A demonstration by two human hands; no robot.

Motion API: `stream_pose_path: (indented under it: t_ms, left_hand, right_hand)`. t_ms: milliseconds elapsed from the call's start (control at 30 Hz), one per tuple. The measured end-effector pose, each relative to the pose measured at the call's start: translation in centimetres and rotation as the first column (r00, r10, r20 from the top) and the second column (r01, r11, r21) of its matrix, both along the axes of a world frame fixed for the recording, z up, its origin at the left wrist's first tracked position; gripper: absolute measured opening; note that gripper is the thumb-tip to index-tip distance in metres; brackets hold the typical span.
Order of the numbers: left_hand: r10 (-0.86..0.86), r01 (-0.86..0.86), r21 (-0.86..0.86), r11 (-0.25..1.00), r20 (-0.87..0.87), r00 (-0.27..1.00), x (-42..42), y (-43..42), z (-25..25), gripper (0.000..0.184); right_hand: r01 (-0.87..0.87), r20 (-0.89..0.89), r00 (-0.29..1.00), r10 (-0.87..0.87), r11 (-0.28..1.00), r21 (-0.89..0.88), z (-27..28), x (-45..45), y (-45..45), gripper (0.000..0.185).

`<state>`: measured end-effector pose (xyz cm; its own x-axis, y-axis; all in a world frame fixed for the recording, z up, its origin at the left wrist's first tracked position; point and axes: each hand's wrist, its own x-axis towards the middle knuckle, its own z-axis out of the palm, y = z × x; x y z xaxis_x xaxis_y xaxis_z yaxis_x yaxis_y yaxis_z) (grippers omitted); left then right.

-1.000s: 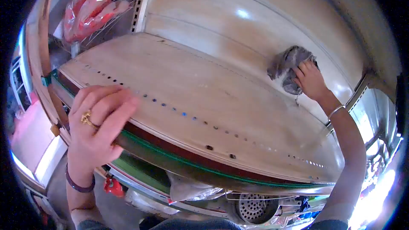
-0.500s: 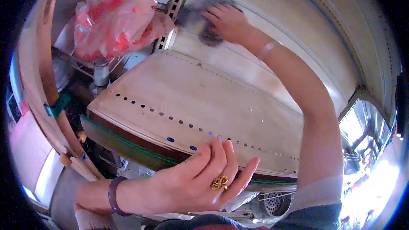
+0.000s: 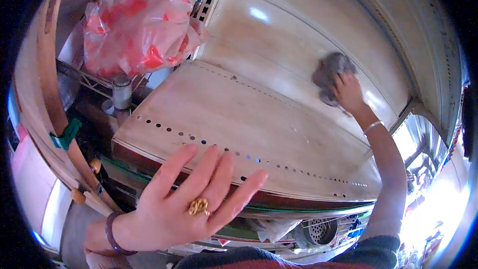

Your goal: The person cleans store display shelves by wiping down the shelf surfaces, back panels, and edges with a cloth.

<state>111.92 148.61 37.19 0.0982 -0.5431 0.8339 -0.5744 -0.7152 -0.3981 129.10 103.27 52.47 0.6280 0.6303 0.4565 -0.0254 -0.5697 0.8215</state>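
Observation:
My right hand (image 3: pixel 351 94) presses a dark grey cloth (image 3: pixel 334 72) flat against the cream metal back panel (image 3: pixel 269 35), right of the panel's middle. The fingers lie over the cloth and cover part of it. A wet-looking shine shows on the panel. Below, the cream metal shelf (image 3: pixel 259 114) has a row of round holes along its front. My left hand (image 3: pixel 194 204) is open over the shelf's front edge, fingers spread and holding nothing. It wears a gold ring and a dark bracelet.
A clear plastic bag with red patches (image 3: pixel 139 25) sits on a wire rack at the left. A wooden post (image 3: pixel 55 69) with a green tie (image 3: pixel 67 134) stands at far left. A perforated metal container (image 3: pixel 318 231) sits under the shelf.
My right hand has slid the cloth across the back panel from upper left to the right and down. My left hand has shifted left, its fingers more spread.

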Motion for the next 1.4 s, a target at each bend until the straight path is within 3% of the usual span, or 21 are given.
stream_pose_path:
  t_ms: [33, 133, 200, 333, 400, 467, 500, 600, 733, 800, 833, 867, 933, 1033, 1100, 1133, 1233, 1267, 1333, 1367, 1400]
  left_hand:
    - [0.024, -0.024, 0.012, 1.0, -0.016, 1.0, 0.3, 0.0, -0.3, 0.036]
    - [0.007, -0.008, 0.014, 1.0, 0.069, 0.998, 1.2, -0.3, -0.3, 0.032]
    - [-0.002, 0.002, 0.009, 1.0, 0.076, 0.997, 1.4, -0.7, -0.7, 0.028]
    - [-0.036, 0.036, 0.003, 0.999, 0.039, 0.999, 1.3, -0.4, -0.6, 0.026]
    - [-0.052, 0.052, -0.002, 0.999, 0.044, 0.998, 1.5, -0.4, -0.5, 0.026]
    - [-0.054, 0.055, -0.006, 0.998, 0.057, 0.997, 1.6, -0.2, -0.5, 0.027]
    - [-0.053, 0.054, -0.007, 0.999, 0.065, 0.996, 1.7, -0.3, -0.6, 0.027]
    - [-0.051, 0.051, 0.002, 0.999, 0.11, 0.993, 2.2, -0.3, -0.8, 0.028]
    - [-0.049, 0.046, 0.024, 0.999, 0.119, 0.992, 2.0, -0.3, -0.7, 0.029]
    - [-0.048, 0.047, 0.012, 0.999, 0.122, 0.991, 2.0, -0.4, -0.9, 0.029]
    - [-0.055, 0.055, 0.004, 0.998, 0.111, 0.992, 2.0, -0.4, -0.9, 0.029]
    - [-0.061, 0.062, -0.004, 0.998, 0.098, 0.993, 1.9, -0.3, -0.9, 0.029]
    - [-0.069, 0.069, -0.006, 0.998, 0.08, 0.994, 2.0, -0.3, -0.9, 0.026]
    - [-0.066, 0.066, -0.001, 0.998, 0.086, 0.994, 2.3, -0.2, -1.0, 0.025]
    - [-0.069, 0.071, -0.017, 0.997, 0.094, 0.993, 2.4, -0.4, -1.2, 0.024]
    - [-0.066, 0.067, -0.013, 0.998, 0.1, 0.993, 2.5, -0.4, -1.2, 0.024]
    - [-0.05, 0.051, -0.009, 0.999, 0.11, 0.993, 2.5, -0.4, -1.1, 0.023]
    - [-0.044, 0.046, -0.014, 0.999, 0.117, 0.992, 2.5, -0.4, -1.2, 0.023]
    - [-0.038, 0.039, -0.007, 0.999, 0.129, 0.991, 2.6, -0.4, -1.2, 0.022]
    - [-0.032, 0.034, -0.01, 0.999, 0.143, 0.989, 2.8, -0.5, -1.2, 0.021]
    - [-0.032, 0.035, -0.016, 0.999, 0.139, 0.99, 2.8, -0.5, -1.2, 0.021]
  right_hand:
    - [0.038, -0.047, 0.998, -0.036, 0.998, 0.045, 0.3, 0.8, 4.2, 0.043]
    - [-0.253, -0.052, 0.967, 0.248, 0.951, -0.179, 1.4, 7.0, 15.2, 0.046]
    - [-0.373, -0.058, 0.928, 0.369, 0.909, -0.185, 1.4, 10.1, 23.1, 0.049]
    - [-0.537, -0.075, 0.843, 0.533, 0.821, -0.194, 0.8, 9.9, 23.5, 0.049]
    - [-0.313, -0.172, 0.941, 0.292, 0.944, -0.109, 0.0, 7.0, 17.9, 0.049]
    - [-0.255, -0.13, 0.963, 0.237, 0.955, -0.149, 0.2, 3.9, 9.5, 0.051]
    - [-0.104, -0.147, 0.985, 0.086, 0.987, -0.125, 0.4, 1.5, 6.0, 0.051]
    - [0.083, -0.141, 0.983, -0.114, 0.974, -0.212, 0.4, -2.9, -2.8, 0.033]
    - [-0.144, -0.142, 0.983, 0.119, 0.974, -0.177, -0.1, 0.0, 4.2, 0.024]
    - [-0.297, -0.179, 0.949, 0.258, 0.922, -0.25, -0.5, 4.3, 11.3, 0.033]
    - [-0.253, -0.21, 0.956, 0.203, 0.936, -0.244, -0.8, 6.0, 15.5, 0.039]
    - [-0.424, -0.185, 0.904, 0.385, 0.86, -0.283, -1.0, 8.2, 18.7, 0.04]
    - [-0.474, -0.163, 0.88, 0.446, 0.803, -0.362, -1.0, 11.1, 24.7, 0.04]
    - [-0.231, -0.257, 0.954, 0.155, 0.927, -0.296, 2.1, 11.6, 27.4, 0.04]
    - [-0.292, -0.011, 0.956, 0.292, 0.954, -0.069, 4.6, 11.3, 27.0, 0.038]
    - [-0.678, 0.136, 0.722, 0.678, 0.733, -0.057, 5.5, 13.0, 26.1, 0.038]
    - [-0.538, 0.088, 0.835, 0.543, 0.84, -0.072, 4.1, 11.9, 27.2, 0.042]
    - [-0.592, 0.015, 0.805, 0.594, 0.804, -0.058, 2.8, 12.9, 26.9, 0.046]
    - [-0.651, -0.39, 0.663, 0.639, 0.749, 0.121, -1.0, 12.0, 25.6, 0.054]
    - [-0.634, -0.56, 0.47, 0.682, 0.703, 0.323, -2.8, 11.8, 25.5, 0.055]
    - [-0.509, -0.539, 0.51, 0.67, 0.74, 0.439, -4.9, 10.3, 25.6, 0.051]
